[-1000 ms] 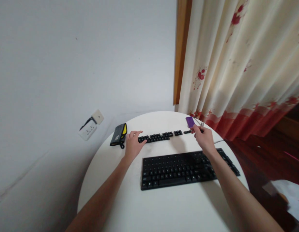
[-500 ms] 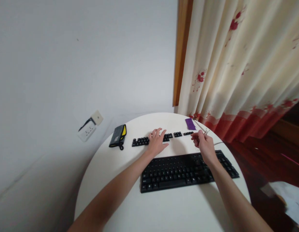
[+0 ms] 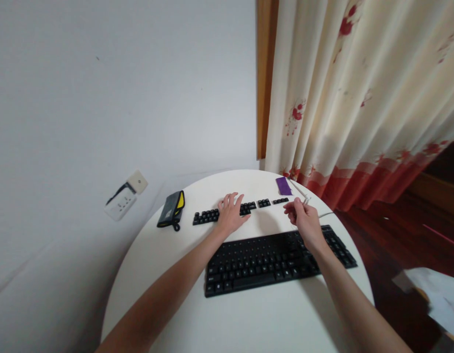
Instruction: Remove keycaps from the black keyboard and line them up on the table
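Observation:
My left hand [image 3: 231, 214] lies with fingers spread over a row of loose black keycaps [image 3: 205, 216], hiding part of it; whether it presses on them I cannot tell. Two smaller groups of keycaps [image 3: 264, 203] continue the row to the right. My right hand [image 3: 303, 218] is closed, raised over the far right part of a black keyboard [image 3: 256, 264]. A thin pale wire tool [image 3: 306, 200] sticks out from its fingers; its exact kind is hard to make out. The keyboard's upper rows look bare of keycaps, while its lower rows carry them.
A grey pouch with yellow lining [image 3: 171, 211] lies at the left of the round white table [image 3: 146, 274]. A purple cloth piece [image 3: 284, 186] sits near the far edge. A cable [image 3: 325, 214] runs off to the right. Wall [image 3: 197, 98] and curtain [image 3: 322, 98] stand behind.
The view has turned slightly, so everything sits a little further left. Both hands keep nearly the same pose and place over the table.

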`<state>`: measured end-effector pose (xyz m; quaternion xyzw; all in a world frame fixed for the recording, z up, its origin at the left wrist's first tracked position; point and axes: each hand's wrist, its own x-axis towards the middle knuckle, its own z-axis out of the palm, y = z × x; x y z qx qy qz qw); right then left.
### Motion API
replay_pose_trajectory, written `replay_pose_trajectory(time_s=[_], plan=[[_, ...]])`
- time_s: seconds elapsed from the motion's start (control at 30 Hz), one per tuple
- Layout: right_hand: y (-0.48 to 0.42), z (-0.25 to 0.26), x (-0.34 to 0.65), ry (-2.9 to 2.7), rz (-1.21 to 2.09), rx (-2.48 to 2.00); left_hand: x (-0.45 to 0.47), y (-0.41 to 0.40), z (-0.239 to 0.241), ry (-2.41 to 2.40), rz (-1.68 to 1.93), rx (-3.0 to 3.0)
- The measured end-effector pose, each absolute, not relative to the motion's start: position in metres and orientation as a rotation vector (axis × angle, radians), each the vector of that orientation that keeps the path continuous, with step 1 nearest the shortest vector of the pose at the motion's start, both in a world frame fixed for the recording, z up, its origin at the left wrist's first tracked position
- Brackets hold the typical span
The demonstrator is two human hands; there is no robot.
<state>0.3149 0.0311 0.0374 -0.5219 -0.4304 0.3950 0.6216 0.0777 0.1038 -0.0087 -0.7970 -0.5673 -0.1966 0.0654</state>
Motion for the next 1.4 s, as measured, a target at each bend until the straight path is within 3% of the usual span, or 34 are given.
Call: replay_pose_trajectory(time_s=[1.4], plan=[[0.033,0.040,0.328,-0.899,0.868,-1.128,0.045,0.102,-0.014,-1.802,-0.586,-2.290]])
